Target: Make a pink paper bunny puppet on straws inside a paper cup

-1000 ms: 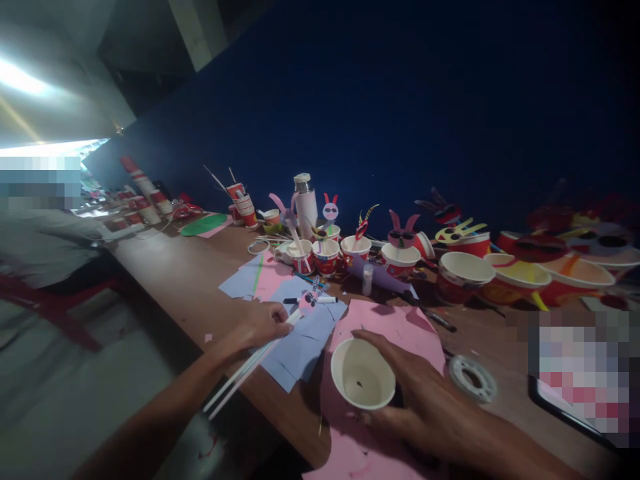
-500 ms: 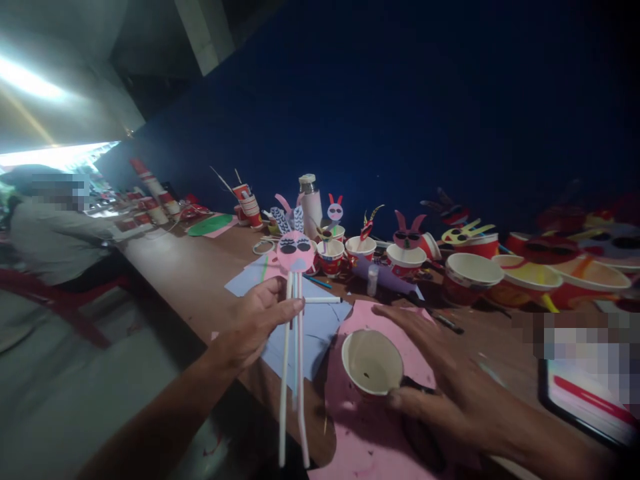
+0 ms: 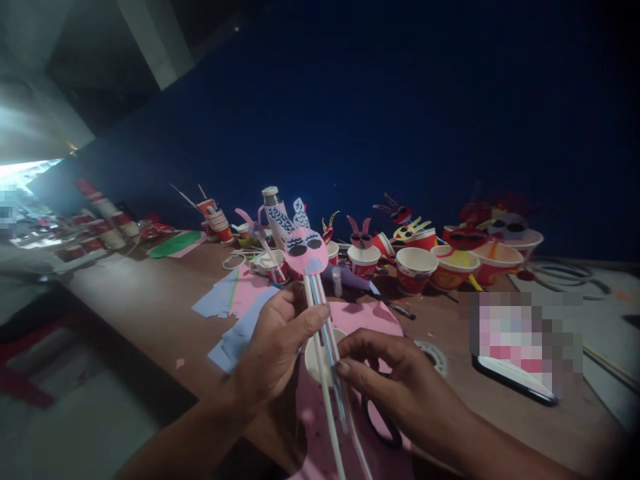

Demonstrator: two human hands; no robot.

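A pink paper rabbit face (image 3: 306, 252) with dark oval eyes and patterned ears tops a bundle of drinking straws (image 3: 329, 403), white and blue among them. My left hand (image 3: 280, 340) is closed round the straws just below the face. Farther down, the fingertips of my right hand (image 3: 400, 380) pinch the straws at their right side. Behind the straws, an open paper cup (image 3: 314, 360) is partly hidden, over pink paper (image 3: 360, 313). Black loop handles (image 3: 381, 427), apparently of scissors, lie beneath my right hand.
Red paper cups (image 3: 417, 270) with paper animal faces line the wall. A phone (image 3: 515, 383) lies at right, near a tape roll (image 3: 433, 357). Blue paper scraps (image 3: 233, 340) lie at left. A bottle (image 3: 271, 200) and stacked cups (image 3: 217, 220) stand behind.
My right hand has moved from beside the cup to the straws and pinches them. The rabbit face and straws have tilted and now pass in front of the cup. The view has turned right.
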